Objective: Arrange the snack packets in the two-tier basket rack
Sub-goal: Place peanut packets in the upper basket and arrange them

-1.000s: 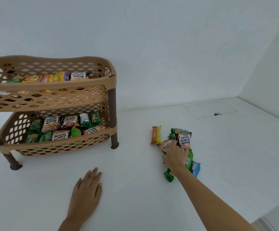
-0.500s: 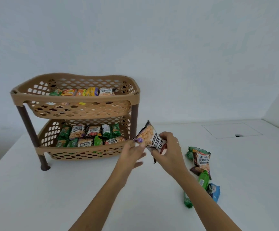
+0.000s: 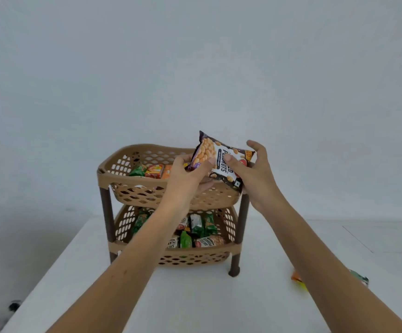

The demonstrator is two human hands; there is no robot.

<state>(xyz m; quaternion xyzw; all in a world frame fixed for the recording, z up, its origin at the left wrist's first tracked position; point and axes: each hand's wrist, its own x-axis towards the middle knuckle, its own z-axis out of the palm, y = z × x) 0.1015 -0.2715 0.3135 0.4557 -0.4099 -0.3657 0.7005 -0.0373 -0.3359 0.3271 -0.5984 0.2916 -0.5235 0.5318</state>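
Since half a second ago the peanut packet (image 3: 221, 162) is sitting higher: lifted from beside the rack's right leg to above the upper basket (image 3: 123, 175) of the two-tier rack, at its right end. The loose packets (image 3: 298, 281) on the counter (image 3: 195, 296) are now showing only at the lower right, mostly hidden by the right forearm.

Both arms are reaching forward. The left hand (image 3: 185, 174) is pinching the packet's left edge, thumb on front. The right hand (image 3: 253, 171) is gripping its right edge, fingers curled behind.

Packet is glossy, crinkled foil, tilted. Rack is tan lattice plastic with dark brown legs; the lower basket (image 3: 123, 245) is carrying many packets.
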